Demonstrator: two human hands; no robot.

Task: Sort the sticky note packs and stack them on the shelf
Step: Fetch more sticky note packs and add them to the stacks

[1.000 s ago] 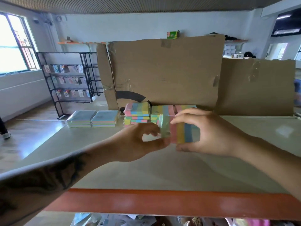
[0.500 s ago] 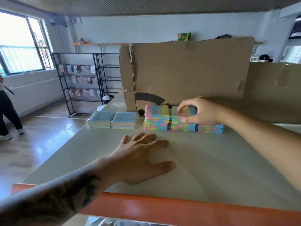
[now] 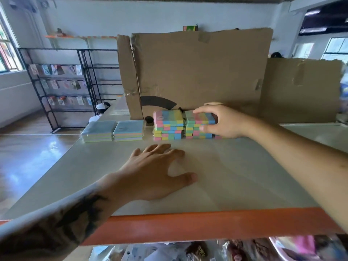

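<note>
Now right hand (image 3: 224,122) pinches striped rectangular pack (image 3: 200,117); left hand (image 3: 150,176) flat, spread on glossy shelf (image 3: 244,176).

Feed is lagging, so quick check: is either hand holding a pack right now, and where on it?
The right hand holds the top striped pack of the second stack by its right end, fingers over, thumb below. The left hand rests flat on the shelf, empty.

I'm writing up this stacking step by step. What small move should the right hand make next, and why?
Probably let go and draw back. The right hand grips the top striped pack, which already seems to sit level on the second stack, flush beside the first stack.
</note>
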